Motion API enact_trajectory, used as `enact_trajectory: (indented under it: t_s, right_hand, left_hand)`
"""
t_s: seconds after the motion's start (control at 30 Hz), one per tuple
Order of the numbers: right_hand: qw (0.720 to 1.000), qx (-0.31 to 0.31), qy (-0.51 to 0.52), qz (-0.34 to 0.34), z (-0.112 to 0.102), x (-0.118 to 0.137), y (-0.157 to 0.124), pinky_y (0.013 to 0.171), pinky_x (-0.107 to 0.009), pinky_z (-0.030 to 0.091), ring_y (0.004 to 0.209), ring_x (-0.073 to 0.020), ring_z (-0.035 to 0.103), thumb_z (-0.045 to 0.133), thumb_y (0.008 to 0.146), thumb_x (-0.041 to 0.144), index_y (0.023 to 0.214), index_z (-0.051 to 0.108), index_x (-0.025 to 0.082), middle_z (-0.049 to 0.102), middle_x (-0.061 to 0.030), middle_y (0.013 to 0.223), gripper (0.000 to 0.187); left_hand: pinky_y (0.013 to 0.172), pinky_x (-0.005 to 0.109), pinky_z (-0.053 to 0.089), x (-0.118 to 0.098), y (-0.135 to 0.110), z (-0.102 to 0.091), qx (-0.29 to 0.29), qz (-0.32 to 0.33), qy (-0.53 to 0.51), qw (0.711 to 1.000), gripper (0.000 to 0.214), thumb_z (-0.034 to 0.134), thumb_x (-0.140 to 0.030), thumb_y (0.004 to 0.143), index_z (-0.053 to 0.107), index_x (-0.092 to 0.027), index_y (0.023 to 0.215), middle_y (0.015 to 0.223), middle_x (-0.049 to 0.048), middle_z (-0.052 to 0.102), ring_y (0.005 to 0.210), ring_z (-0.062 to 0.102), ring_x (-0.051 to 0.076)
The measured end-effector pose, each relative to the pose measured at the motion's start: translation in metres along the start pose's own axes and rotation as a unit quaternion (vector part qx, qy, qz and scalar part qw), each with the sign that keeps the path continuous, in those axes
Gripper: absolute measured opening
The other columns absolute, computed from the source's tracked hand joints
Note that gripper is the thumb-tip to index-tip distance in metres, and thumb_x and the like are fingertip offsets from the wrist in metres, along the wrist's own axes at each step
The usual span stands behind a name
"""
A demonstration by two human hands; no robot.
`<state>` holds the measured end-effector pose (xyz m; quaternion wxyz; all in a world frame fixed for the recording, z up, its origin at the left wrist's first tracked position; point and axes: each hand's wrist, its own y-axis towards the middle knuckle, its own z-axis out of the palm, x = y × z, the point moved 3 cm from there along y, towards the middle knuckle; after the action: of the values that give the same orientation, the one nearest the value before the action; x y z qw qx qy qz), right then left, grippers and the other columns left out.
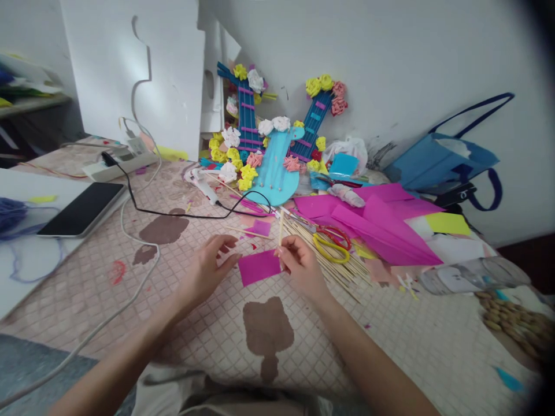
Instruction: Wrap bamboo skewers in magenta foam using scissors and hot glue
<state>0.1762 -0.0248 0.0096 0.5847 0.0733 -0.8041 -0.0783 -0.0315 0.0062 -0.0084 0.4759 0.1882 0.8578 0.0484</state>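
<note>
A magenta paper rectangle (259,267) is in front of me, between my hands. My right hand (303,268) pinches a thin wooden stick (281,226) that stands roughly upright at the paper's right edge; whether the fingers grip the paper too, I cannot tell. My left hand (210,266) is at the paper's left end, thumb and fingers apart, the thumb tip close to its corner. Another wooden stick (249,233) and a small magenta paper piece (260,227) lie just beyond.
A bundle of sticks (333,254) and scissors with red and yellow handles (332,245) lie to the right, beside magenta sheets (381,225). A glue gun (203,186) trails a black cord. Paper-flower guitars (277,167) lean at the back; a phone (82,209) lies left.
</note>
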Motion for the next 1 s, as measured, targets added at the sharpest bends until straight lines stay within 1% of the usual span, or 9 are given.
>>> enact_trajectory:
  t_s: [0.07,0.13,0.27,0.47,0.57,0.73,0.87,0.93,1.0]
  right_hand:
    - [0.999,-0.005,-0.046,-0.026,-0.014,-0.002,0.000,0.057,-0.025,0.044,0.062,-0.0123,0.051,0.050,0.089,0.024,0.087,0.052,0.021,0.056,0.0002,0.076,0.004]
    - [0.986,0.030,-0.142,-0.079,-0.022,-0.003,-0.001,0.069,-0.029,0.045,0.075,-0.0152,0.055,0.051,0.089,0.019,0.089,0.057,0.021,0.059,-0.0023,0.083,0.006]
    - [0.934,0.130,-0.292,-0.160,-0.022,-0.006,-0.004,0.079,-0.032,0.045,0.087,-0.0180,0.057,0.048,0.092,0.014,0.089,0.061,0.021,0.061,-0.0049,0.092,0.015]
    - [0.906,0.179,-0.338,-0.182,-0.012,-0.016,-0.007,0.075,-0.031,0.045,0.086,-0.0186,0.055,0.049,0.092,0.012,0.089,0.062,0.020,0.060,-0.0053,0.089,0.016]
    - [0.902,0.183,-0.344,-0.185,-0.012,-0.018,-0.007,0.076,-0.030,0.046,0.088,-0.0180,0.056,0.047,0.093,0.013,0.091,0.062,0.020,0.061,-0.0056,0.091,0.016]
    - [0.903,0.187,-0.340,-0.184,-0.013,-0.020,-0.007,0.077,-0.031,0.046,0.088,-0.0182,0.056,0.048,0.093,0.013,0.091,0.062,0.020,0.061,-0.0056,0.092,0.016]
    - [0.907,0.186,-0.333,-0.182,-0.014,-0.019,-0.007,0.077,-0.031,0.047,0.088,-0.0181,0.057,0.048,0.093,0.015,0.093,0.062,0.021,0.061,-0.0054,0.093,0.015]
    - [0.917,0.165,-0.318,-0.174,-0.020,-0.016,-0.005,0.079,-0.031,0.048,0.090,-0.0181,0.058,0.050,0.092,0.017,0.097,0.062,0.020,0.061,-0.0057,0.096,0.013]
    - [0.936,0.108,-0.297,-0.158,-0.033,-0.013,-0.002,0.078,-0.031,0.048,0.089,-0.0180,0.059,0.051,0.092,0.019,0.098,0.061,0.020,0.062,-0.0060,0.098,0.013]
  left_hand:
    - [0.071,0.033,0.046,0.003,-0.003,0.004,0.042,0.024,0.061,0.997,0.017,0.058,-0.029,0.085,0.059,-0.018,0.099,0.094,0.0067,0.060,0.083,0.056,0.020]
    - [0.074,0.035,0.045,0.002,-0.003,0.008,0.074,0.046,0.106,0.991,0.013,0.058,-0.026,0.084,0.060,-0.018,0.093,0.092,0.0074,0.059,0.085,0.056,0.022]
    - [0.072,0.033,0.043,0.000,0.007,0.014,0.103,0.066,0.141,0.982,0.006,0.055,-0.015,0.082,0.059,-0.017,0.078,0.083,0.0062,0.059,0.078,0.055,0.020]
    - [0.069,0.030,0.045,0.005,0.010,0.005,0.053,0.046,0.085,0.994,0.011,0.054,-0.014,0.081,0.059,-0.016,0.090,0.087,0.0061,0.059,0.077,0.057,0.018]
    - [0.072,0.031,0.046,-0.001,-0.001,0.003,0.040,0.057,0.057,0.996,0.008,0.054,-0.016,0.083,0.060,-0.018,0.089,0.087,0.0051,0.061,0.080,0.057,0.018]
    - [0.071,0.028,0.045,-0.014,-0.018,0.011,0.088,0.065,0.033,0.993,0.012,0.052,-0.013,0.085,0.063,-0.018,0.085,0.085,0.0045,0.062,0.081,0.058,0.017]
    - [0.071,0.028,0.046,-0.018,-0.018,0.016,0.110,0.063,0.043,0.991,0.013,0.053,-0.014,0.086,0.065,-0.017,0.084,0.082,0.0049,0.062,0.079,0.058,0.018]
    - [0.071,0.028,0.046,-0.020,-0.016,0.015,0.101,0.070,0.045,0.991,0.012,0.053,-0.015,0.086,0.065,-0.017,0.084,0.083,0.0051,0.062,0.079,0.059,0.017]
    - [0.071,0.028,0.046,-0.022,-0.014,0.014,0.095,0.074,0.045,0.992,0.012,0.053,-0.015,0.086,0.065,-0.017,0.085,0.085,0.0052,0.063,0.080,0.059,0.017]
